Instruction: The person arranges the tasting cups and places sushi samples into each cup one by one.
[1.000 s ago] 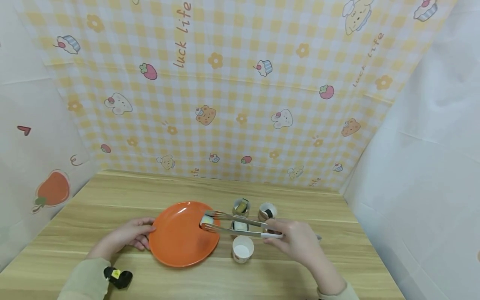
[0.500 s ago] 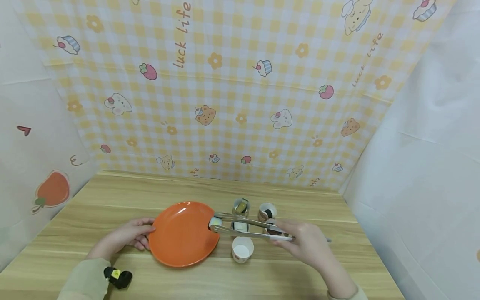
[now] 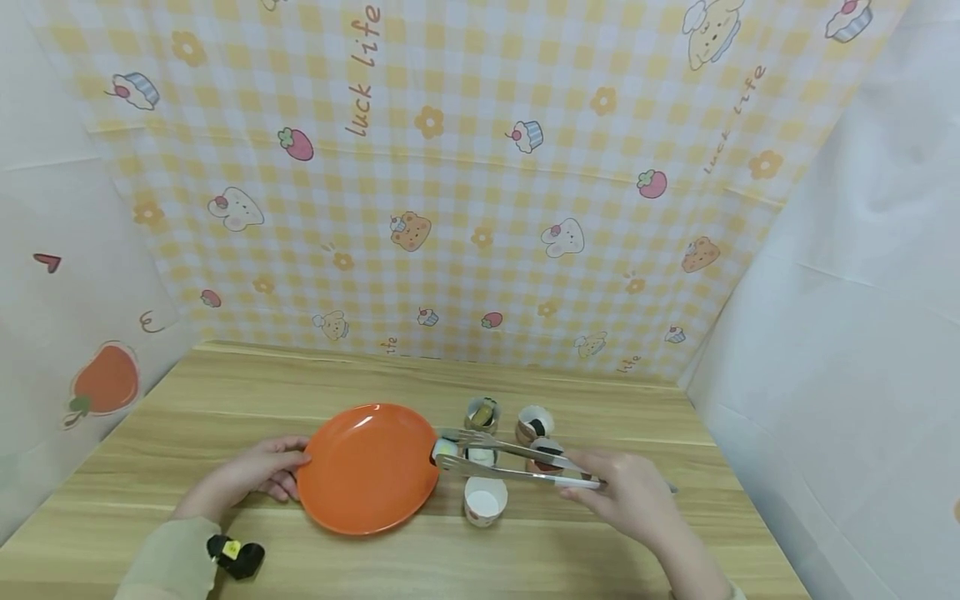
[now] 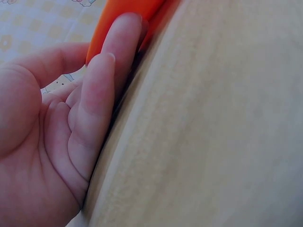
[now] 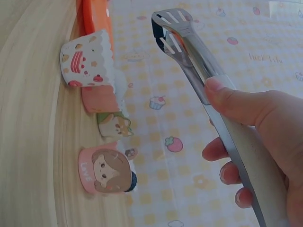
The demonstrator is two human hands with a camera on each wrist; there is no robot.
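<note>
My left hand (image 3: 266,468) pinches the left rim of an orange plate (image 3: 367,479) lying on the table, thumb on top and fingers below. In my right hand (image 3: 628,497) I grip metal tongs (image 5: 208,66) with pale handles. Between the tong tips sits a small sushi-roll-like piece (image 3: 444,451), white and pale yellow with a dark edge. It hangs by the plate's right rim, raised above the paper cups in the right wrist view. One white paper cup (image 3: 485,502) shows a bare white inside.
Behind that cup, one cup (image 3: 481,456) has white contents and another (image 3: 483,415) a yellow-green piece. To their right, two more cups (image 3: 536,423) hold dark pieces, partly hidden by the tongs. A black band-like object (image 3: 236,556) is by the left sleeve. Patterned cloth (image 3: 480,208) stands behind the table.
My right hand and the tongs have moved right, carrying the sushi-roll-like piece from over the plate to its right rim. The left hand and plate have stayed put.
</note>
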